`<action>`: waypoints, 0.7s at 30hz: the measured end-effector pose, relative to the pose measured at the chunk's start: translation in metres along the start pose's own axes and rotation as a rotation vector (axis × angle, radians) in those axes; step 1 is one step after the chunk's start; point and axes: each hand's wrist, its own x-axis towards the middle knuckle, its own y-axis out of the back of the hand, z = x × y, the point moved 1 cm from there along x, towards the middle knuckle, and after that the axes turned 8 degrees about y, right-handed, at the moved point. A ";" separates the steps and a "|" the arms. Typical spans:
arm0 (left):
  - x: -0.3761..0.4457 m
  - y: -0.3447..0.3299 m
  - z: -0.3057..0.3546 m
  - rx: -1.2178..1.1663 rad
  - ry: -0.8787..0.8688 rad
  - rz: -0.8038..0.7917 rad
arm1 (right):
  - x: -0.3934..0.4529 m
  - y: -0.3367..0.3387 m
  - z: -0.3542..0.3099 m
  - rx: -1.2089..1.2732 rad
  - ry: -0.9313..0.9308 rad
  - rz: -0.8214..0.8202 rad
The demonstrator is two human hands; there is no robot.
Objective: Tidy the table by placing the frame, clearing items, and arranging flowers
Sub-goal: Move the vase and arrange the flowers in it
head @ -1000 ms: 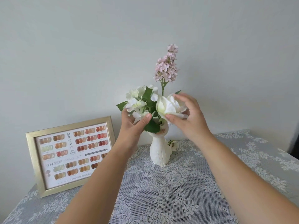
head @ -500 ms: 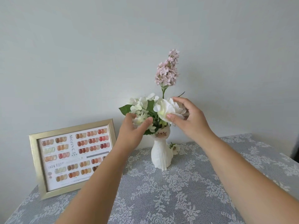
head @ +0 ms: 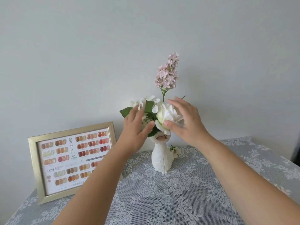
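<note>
A white cat-shaped vase [head: 160, 158] stands upright on the lace-covered table [head: 186, 192]. It holds a tall pink lilac stem [head: 168, 73], small white blossoms with green leaves [head: 146, 103] and a large white rose [head: 167, 113]. My left hand [head: 135, 129] is spread flat against the left side of the bunch, fingers apart. My right hand [head: 186, 122] cups the rose from the right, thumb on its lower petals and fingers arched over the top. A gold frame [head: 73, 159] with a colour chart leans on the wall at the left.
A small white flower [head: 175, 151] lies on the cloth just behind the vase, to its right. The wall runs close behind everything. A dark edge [head: 296, 150] shows at the far right beyond the table.
Both hands have loosened from a pinch on the flowers to a spread, cupping touch. The view has tilted up a little, so everything sits lower in the frame.
</note>
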 end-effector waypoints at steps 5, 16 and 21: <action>-0.002 -0.006 -0.004 0.008 -0.007 -0.036 | 0.001 0.006 0.002 -0.022 -0.061 -0.024; -0.010 0.014 -0.004 -0.381 0.145 0.139 | 0.001 0.020 0.026 0.445 -0.297 0.209; 0.010 0.025 -0.009 -0.421 0.215 0.051 | -0.006 0.009 0.045 0.641 -0.534 0.224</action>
